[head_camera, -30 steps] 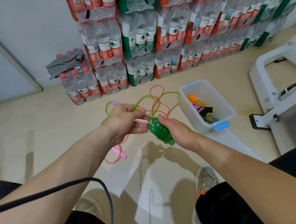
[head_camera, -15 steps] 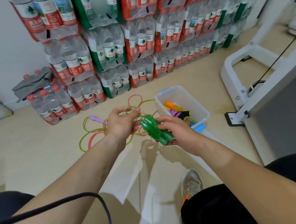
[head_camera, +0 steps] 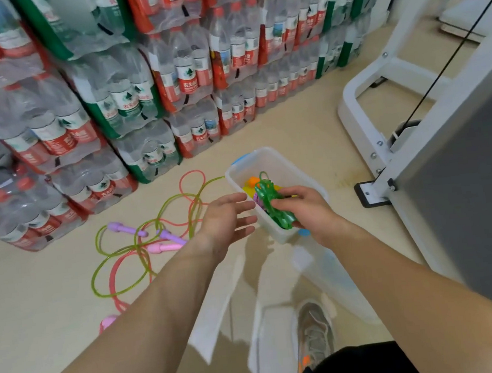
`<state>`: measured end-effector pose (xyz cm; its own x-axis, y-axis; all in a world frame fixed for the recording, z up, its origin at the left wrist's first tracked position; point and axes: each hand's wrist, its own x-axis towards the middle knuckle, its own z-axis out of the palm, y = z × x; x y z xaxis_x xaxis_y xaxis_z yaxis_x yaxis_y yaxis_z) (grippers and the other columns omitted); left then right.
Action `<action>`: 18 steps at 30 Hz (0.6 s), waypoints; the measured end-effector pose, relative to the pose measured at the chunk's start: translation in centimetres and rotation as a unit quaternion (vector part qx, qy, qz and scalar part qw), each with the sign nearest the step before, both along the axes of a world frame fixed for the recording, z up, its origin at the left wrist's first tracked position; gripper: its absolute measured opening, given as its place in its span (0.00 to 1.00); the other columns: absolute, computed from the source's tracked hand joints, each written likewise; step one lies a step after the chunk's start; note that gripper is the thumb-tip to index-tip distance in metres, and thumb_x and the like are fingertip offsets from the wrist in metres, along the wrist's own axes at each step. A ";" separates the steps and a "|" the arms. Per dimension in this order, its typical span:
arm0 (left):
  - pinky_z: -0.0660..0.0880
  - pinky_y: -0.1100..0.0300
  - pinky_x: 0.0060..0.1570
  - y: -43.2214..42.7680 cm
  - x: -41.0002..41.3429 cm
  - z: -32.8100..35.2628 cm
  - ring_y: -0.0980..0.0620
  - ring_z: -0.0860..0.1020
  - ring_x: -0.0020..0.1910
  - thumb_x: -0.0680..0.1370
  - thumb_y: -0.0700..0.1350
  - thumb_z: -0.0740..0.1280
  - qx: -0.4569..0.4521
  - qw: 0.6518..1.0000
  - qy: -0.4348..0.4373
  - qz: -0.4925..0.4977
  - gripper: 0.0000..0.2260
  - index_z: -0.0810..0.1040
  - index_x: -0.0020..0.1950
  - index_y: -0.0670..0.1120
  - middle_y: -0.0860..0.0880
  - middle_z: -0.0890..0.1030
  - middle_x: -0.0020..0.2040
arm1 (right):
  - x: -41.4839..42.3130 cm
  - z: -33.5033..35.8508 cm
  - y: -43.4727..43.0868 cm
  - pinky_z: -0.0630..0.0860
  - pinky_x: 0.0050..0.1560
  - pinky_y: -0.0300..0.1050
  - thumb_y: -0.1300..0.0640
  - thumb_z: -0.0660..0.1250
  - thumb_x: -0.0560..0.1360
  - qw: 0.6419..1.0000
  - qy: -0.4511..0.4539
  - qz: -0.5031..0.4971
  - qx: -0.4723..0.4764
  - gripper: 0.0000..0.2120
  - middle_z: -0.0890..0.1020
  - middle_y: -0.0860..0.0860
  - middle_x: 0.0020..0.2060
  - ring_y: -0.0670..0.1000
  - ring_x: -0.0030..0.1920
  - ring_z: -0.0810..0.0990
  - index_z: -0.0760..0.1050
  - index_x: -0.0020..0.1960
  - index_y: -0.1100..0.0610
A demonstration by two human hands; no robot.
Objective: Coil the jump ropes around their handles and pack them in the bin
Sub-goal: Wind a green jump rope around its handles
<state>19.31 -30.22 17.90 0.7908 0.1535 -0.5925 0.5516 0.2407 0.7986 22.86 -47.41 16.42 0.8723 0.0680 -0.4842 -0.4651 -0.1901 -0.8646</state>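
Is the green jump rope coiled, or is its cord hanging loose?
Coiled. The green jump rope is a compact bundle in the right hand over the bin; only one small loop sticks up.

Bin mouth: the bin (head_camera: 275, 160) is open upward; right hand (head_camera: 311, 210) with green coiled rope (head_camera: 270, 199) fills its near half, far half free.
Left: loose ropes (head_camera: 161, 247) sprawl over the floor (head_camera: 293, 126).
Far: bottle packs (head_camera: 145, 105) stand as a wall.
Right: bare strip, then white frame (head_camera: 368, 146).
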 end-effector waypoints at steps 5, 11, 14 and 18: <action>0.80 0.57 0.40 -3.1 4.9 -4.2 0.47 0.82 0.44 0.79 0.38 0.67 -0.015 0.999 0.019 -0.034 0.13 0.78 0.62 0.47 0.46 0.84 0.51 | 4.9 -5.6 -1.2 0.75 0.37 0.29 0.67 0.75 0.72 0.997 -0.011 -0.016 -0.079 0.18 0.82 0.59 0.51 0.51 0.44 0.81 0.77 0.61 0.65; 0.79 0.52 0.50 -4.6 8.4 -9.5 0.46 0.79 0.45 0.81 0.42 0.63 -0.006 0.997 0.063 -0.047 0.05 0.78 0.51 0.48 0.47 0.81 0.49 | 8.5 -12.5 -1.2 0.79 0.57 0.51 0.54 0.78 0.69 0.968 -0.033 0.064 -0.241 0.16 0.85 0.52 0.51 0.54 0.52 0.83 0.79 0.55 0.52; 0.79 0.54 0.45 -4.4 9.0 -11.5 0.45 0.79 0.44 0.80 0.40 0.64 0.036 0.997 0.057 -0.045 0.05 0.79 0.52 0.46 0.44 0.81 0.50 | 8.9 -13.7 -1.0 0.78 0.57 0.51 0.49 0.75 0.72 0.938 -0.063 0.117 -0.320 0.14 0.84 0.50 0.52 0.54 0.53 0.82 0.81 0.57 0.51; 0.79 0.52 0.47 -3.7 8.1 -12.1 0.44 0.80 0.41 0.80 0.39 0.64 0.049 0.997 0.052 -0.010 0.06 0.79 0.54 0.45 0.44 0.83 0.49 | 7.7 -13.9 -1.5 0.78 0.56 0.54 0.52 0.65 0.77 0.882 -0.129 0.125 -0.436 0.11 0.81 0.54 0.54 0.59 0.54 0.80 0.81 0.57 0.52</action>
